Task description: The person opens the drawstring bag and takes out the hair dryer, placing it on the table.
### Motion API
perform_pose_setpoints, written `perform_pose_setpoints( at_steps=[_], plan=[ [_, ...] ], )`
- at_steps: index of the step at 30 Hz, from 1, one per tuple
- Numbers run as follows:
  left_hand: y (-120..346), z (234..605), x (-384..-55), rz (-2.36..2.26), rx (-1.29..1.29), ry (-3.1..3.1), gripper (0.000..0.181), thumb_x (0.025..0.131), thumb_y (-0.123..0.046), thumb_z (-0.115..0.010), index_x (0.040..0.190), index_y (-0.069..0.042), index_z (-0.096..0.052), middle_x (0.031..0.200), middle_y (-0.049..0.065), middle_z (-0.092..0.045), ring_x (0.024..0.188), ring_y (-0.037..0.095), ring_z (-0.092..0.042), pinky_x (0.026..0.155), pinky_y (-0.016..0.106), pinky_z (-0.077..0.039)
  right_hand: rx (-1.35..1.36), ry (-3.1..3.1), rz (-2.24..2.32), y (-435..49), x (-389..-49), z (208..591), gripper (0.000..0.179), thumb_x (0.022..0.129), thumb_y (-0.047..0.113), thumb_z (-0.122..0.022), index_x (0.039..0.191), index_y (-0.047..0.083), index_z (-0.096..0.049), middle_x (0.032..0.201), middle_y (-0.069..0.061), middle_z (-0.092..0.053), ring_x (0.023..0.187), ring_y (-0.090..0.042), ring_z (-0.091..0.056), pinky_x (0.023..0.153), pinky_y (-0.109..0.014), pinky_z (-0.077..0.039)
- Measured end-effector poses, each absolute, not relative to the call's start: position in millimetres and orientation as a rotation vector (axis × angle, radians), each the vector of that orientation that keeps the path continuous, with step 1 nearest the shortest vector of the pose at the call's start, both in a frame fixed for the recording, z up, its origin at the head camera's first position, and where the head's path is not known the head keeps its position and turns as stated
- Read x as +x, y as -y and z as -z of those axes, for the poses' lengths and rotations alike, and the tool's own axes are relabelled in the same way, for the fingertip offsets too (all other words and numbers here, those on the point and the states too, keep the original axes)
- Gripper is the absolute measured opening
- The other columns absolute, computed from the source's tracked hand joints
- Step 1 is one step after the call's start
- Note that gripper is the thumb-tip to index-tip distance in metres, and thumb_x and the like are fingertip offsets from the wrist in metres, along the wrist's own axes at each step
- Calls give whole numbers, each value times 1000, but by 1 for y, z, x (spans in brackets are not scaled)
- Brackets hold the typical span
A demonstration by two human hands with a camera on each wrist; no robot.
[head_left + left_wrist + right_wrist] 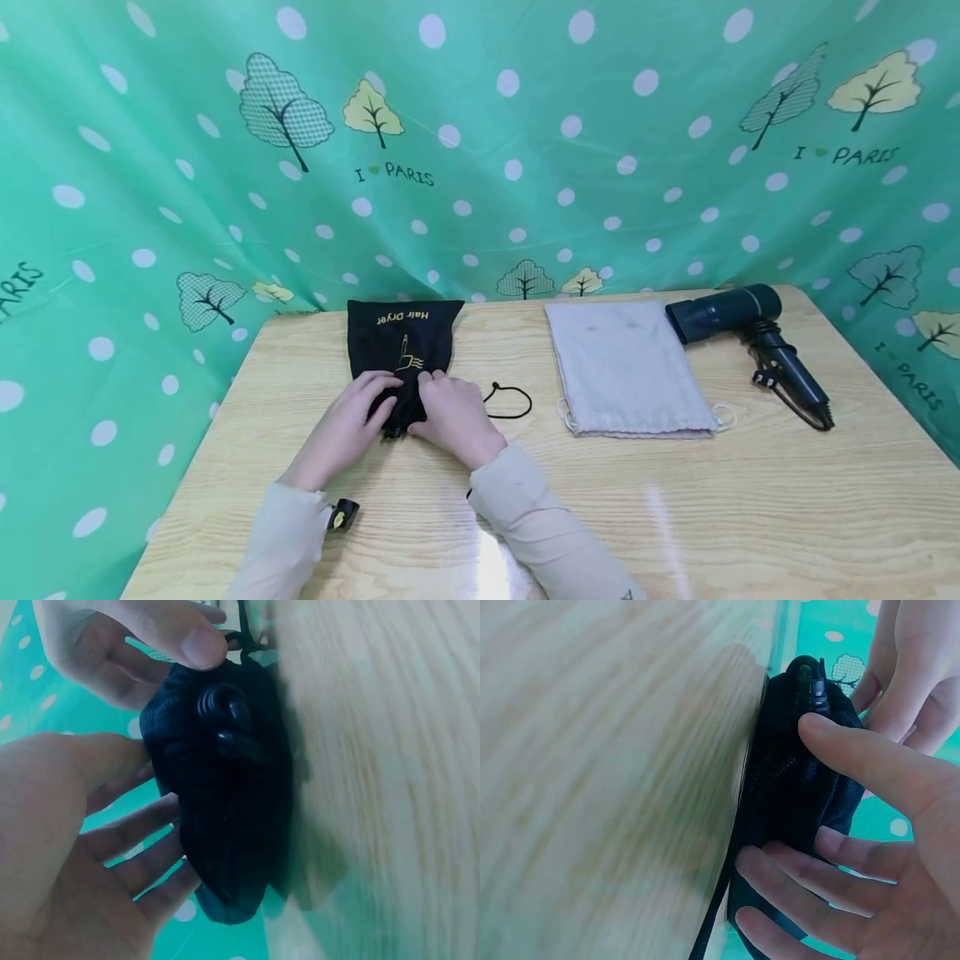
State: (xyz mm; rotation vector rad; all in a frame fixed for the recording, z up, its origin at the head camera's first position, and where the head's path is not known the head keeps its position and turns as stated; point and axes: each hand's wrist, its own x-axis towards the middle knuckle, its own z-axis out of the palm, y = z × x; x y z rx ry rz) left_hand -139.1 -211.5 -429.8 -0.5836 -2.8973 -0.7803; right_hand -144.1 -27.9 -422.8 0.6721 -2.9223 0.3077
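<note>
A black cloth pouch (399, 321) with gold "Hair Dryer" lettering lies on the table, its mouth toward me. From its gathered mouth pokes a ribbed black cord end (223, 705), visible in both wrist views; whatever else is inside is hidden. My right hand (456, 414) grips the pouch's right side near the mouth, thumb (832, 735) on top by the ribbed end and fingers bent against the side. Along the left side, my left hand (352, 421) touches the cloth with fairly straight, spread fingers (135, 825).
A black drawstring loop (510, 417) trails right of the pouch. Farther right lie a flat grey drawstring bag (626, 367) and a dark hair dryer (723, 312) with its cord and plug bundled at the handle. A green patterned curtain (480, 125) hangs behind the wooden table (600, 508).
</note>
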Motion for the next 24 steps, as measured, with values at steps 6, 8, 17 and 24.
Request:
perform_pose_setpoints(
  at_steps=[6, 8, 17, 24],
  plan=[
    [220, 431, -137, 892, -663, 2961, 33, 102, -16, -54, 134, -14, -57, 144, 8, -50, 136, 30, -46, 110, 52, -41, 675, 2894, -296, 26, -144, 421, 53, 75, 52, -82, 104, 10, -67, 91, -2, -67, 78, -20, -69, 59, -34, -55],
    [224, 431, -136, 923, -707, 2983, 37, 101, -13, -54, 138, -15, -54, 147, 8, -47, 138, 29, -45, 107, 50, -44, 680, 2896, -308, 25, -144, 422, 55, 74, 53, -82, 105, 11, -66, 91, -2, -67, 78, -19, -69, 59, -34, -54],
    [232, 432, -135, 1028, -818, 3004, 56, 93, -5, -63, 145, -15, -46, 153, 9, -40, 105, 16, -55, 72, 24, -50, 690, 2901, -262, 28, -144, 424, 65, 71, 60, -82, 110, 12, -65, 92, -1, -66, 77, -18, -68, 57, -33, -54],
    [230, 434, -137, 1025, -810, 2971, 52, 93, -4, -64, 142, -14, -48, 149, 9, -44, 79, 13, -62, 68, 25, -54, 684, 2878, -193, 32, -142, 421, 64, 72, 64, -79, 105, 11, -69, 85, 0, -68, 71, -19, -68, 56, -32, -52]
  ],
)
